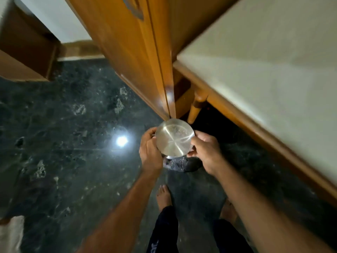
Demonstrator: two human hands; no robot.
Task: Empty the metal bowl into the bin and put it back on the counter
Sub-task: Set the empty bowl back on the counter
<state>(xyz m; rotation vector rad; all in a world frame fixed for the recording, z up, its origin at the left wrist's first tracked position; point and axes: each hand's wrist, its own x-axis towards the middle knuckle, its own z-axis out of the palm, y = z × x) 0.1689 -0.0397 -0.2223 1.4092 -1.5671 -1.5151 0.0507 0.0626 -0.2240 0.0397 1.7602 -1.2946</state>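
Two hands are closed around one steel bowl (173, 138), which is seen in the head view turned upside down, its shiny base facing upward. The left hand (149, 150) is wrapped on the left rim of the bowl, and the right hand (204, 150) is pinched on the right rim, thumb on top. Directly under the bowl, something dark and crinkled, lined like a bin bag (179, 164), is partly seen; it is judged to be the bin, though most of it is hidden by the bowl. Beyond the bowl the edge of a wooden door (144, 57) is standing, and to the right of the bowl a wooden frame with a pale top (264, 73) is seen. No counter can be identified with certainty.

It cannot be told if the contents are out. If the bowl is shaken off-centre, scraps could be dropped on the dark stone floor (63, 115) beside the bin. If the grip is loosened, the smooth bowl could slip down.
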